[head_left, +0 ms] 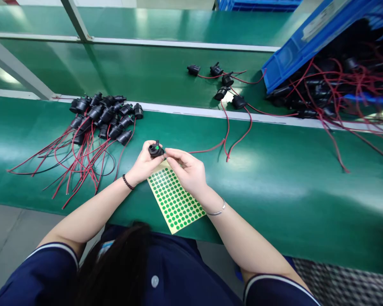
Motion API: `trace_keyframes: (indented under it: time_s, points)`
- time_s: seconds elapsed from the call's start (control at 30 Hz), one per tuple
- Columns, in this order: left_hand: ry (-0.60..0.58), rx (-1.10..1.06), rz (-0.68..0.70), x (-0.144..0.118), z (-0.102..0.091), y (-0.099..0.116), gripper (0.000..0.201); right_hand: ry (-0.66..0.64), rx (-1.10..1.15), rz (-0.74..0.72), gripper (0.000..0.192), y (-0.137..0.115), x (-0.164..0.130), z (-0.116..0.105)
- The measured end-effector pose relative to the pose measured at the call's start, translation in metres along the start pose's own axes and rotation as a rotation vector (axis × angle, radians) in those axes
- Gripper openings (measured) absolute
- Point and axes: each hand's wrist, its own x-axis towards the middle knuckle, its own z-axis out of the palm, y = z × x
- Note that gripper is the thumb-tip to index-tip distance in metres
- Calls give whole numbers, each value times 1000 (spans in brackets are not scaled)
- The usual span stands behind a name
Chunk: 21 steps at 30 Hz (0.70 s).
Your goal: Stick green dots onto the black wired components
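My left hand is closed around a small black pump with a short nozzle, held just above the table. A green dot sticker shows on the pump's upper side. At the pump's right end, my right hand has its thumb and fingertips pinched together. What lies between those fingertips, if anything, is too small to make out. A red wire comes out from behind my right hand and runs to the right. Below my hands lies a yellowish sheet of green dot stickers, partly covered by my right hand and wrist.
On the left, a heap of black pumps lies with red wires spread toward me. Several more pumps lie beyond the white rail. A tilted blue crate at the right holds many wired pumps. Grey metal posts stand at the left.
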Motion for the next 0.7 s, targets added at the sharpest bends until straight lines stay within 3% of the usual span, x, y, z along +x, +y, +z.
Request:
trace_keyframes:
  time_s: [0.13, 0.27, 0.47, 0.7]
  points:
    - [-5, -281, -117, 5, -1, 5, 43, -17, -126, -174, 30, -3, 1, -2]
    - [-31, -375, -190, 2, 2, 6, 48, 2, -325, -287, 35, -4, 3, -2]
    - [-95, -414, -288, -5, 11, 2, 54, -49, -387, -297, 39, 2, 6, 0]
    - [-75, -400, -276, -3, 15, 1, 56, -85, -382, -250, 41, 10, 5, 0]
